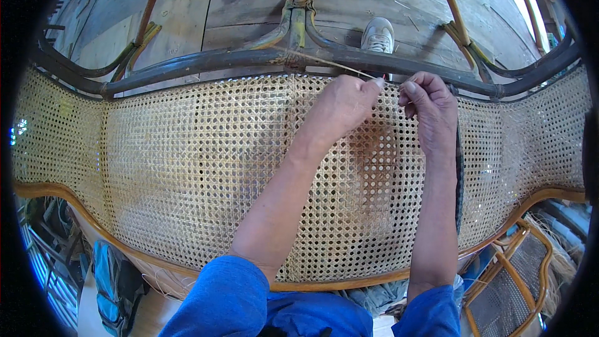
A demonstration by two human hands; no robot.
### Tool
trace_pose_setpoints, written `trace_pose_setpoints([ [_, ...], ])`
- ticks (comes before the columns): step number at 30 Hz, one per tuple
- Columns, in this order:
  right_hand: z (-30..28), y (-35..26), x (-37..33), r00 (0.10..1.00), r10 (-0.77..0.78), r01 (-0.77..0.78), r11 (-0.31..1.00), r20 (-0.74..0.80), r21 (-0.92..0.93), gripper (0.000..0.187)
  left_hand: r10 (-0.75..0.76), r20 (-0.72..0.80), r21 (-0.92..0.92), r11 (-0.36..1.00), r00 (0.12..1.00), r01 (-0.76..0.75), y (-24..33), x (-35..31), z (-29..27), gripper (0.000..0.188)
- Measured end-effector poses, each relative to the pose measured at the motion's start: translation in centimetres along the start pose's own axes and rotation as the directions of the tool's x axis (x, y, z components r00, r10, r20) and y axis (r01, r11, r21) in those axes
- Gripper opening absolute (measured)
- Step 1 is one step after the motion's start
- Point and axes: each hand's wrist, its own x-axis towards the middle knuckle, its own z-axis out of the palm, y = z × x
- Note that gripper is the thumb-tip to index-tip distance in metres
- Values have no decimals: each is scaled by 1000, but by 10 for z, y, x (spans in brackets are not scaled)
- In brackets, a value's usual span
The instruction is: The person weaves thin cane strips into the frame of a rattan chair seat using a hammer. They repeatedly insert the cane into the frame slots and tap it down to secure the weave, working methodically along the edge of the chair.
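Strand (pixel 334 63) of pale cane, thin and narrow, is what the work turns on in the head view, the only one. It runs slantwise from the middle joint of a dark rail (pixel 206 60) toward the right, along the top edge of a woven cane panel (pixel 199 162). The left hand (pixel 349 103) pinches it between thumb and finger; the right hand (pixel 430 103) has its fingertips gathered at the far end, though how firmly they grip cannot be told. A small gap parts the two hands, both over the right half of the panel near the rail.

As for progress, the weave looks finished: it spans the frame from the rail to the light brown rim (pixel 355 284), with a brownish patch below the hands. A binding (pixel 301 5) sits around the upper joint, and another wrap (pixel 497 92) shows on the rail at the right. At the middle joint some turns (pixel 288 57) already seem to lie around the rail, but the strand's long free part suggests that this wrapping is only partly done. Winding and fastening that length appear to be left; whether any end is tucked is too small to tell.
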Motion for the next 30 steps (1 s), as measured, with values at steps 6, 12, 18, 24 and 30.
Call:
trace_pose_setpoints([
  [6,-10,17,20,971,-237,201,882,-32,-426,10,99,-345,183,982,934,-37,-18,13,-2,40],
  [12,-4,30,25,980,-196,137,809,-43,-571,12,207,-493,23,974,845,-225,-14,16,9,30],
  [18,-3,39,29,971,-238,164,772,-38,-614,14,205,-513,-95,952,833,-292,-9,23,10,24],
  [24,-1,39,26,960,-279,201,651,15,-732,14,291,-574,-7,933,765,-360,-19,33,15,23],
  [30,6,48,30,949,-289,165,793,-124,-587,19,327,-551,-10,918,768,-397,-16,28,15,22],
])
